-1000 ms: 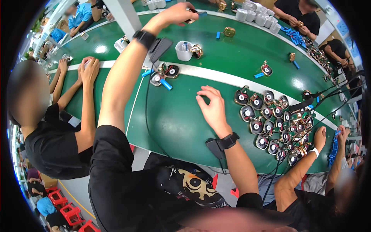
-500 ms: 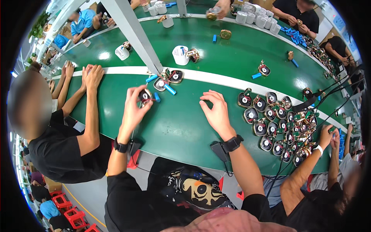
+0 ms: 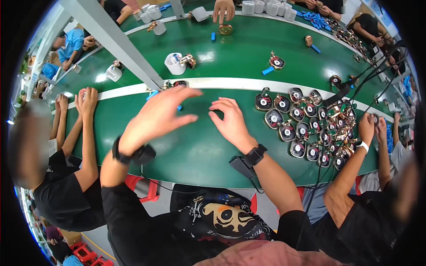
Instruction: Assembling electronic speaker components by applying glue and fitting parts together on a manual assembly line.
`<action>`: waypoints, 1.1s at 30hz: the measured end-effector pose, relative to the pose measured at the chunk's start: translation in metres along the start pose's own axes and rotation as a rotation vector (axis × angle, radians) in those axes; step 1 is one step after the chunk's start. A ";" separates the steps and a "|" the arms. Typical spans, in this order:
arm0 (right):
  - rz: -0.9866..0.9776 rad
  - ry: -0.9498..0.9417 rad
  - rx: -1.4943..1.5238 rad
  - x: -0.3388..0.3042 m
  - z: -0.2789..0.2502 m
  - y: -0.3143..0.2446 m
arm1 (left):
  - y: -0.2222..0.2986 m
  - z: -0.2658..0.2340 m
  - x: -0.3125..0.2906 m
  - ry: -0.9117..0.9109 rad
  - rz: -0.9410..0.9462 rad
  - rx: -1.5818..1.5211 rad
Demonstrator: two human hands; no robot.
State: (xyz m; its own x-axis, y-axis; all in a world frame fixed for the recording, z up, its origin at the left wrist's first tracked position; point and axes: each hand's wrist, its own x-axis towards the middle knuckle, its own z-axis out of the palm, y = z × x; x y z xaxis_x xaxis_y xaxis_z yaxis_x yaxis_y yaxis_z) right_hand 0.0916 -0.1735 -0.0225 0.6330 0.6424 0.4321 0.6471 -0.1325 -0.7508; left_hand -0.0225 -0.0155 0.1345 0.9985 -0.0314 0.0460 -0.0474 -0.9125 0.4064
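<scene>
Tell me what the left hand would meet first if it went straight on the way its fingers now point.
Most likely the right hand: it is just ahead of the left hand, whose fingers point rightward. Depth is unclear, so one might pass above the other.

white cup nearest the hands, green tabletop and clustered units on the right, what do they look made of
White cup: probably plastic, smooth with a slight sheen and an even wall. Green tabletop: perhaps a vinyl or rubber surface, semi-gloss, since it shows soft light reflections. Clustered units: matte black inside, likely plastic; the shiny gold edging could be metal or plated plastic, unclear which.
</scene>
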 end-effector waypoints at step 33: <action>0.498 -0.411 1.232 -0.005 -0.003 -0.026 | -0.020 0.079 0.026 0.215 -0.131 -0.557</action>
State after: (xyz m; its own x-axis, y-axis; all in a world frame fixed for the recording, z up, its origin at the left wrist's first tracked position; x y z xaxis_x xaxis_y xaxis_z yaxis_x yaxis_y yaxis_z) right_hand 0.0731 -0.1752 -0.0035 0.3752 0.9267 -0.0226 -0.5307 0.1948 -0.8249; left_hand 0.0065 -0.0307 0.0554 0.9715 0.2026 0.1227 0.0095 -0.5510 0.8344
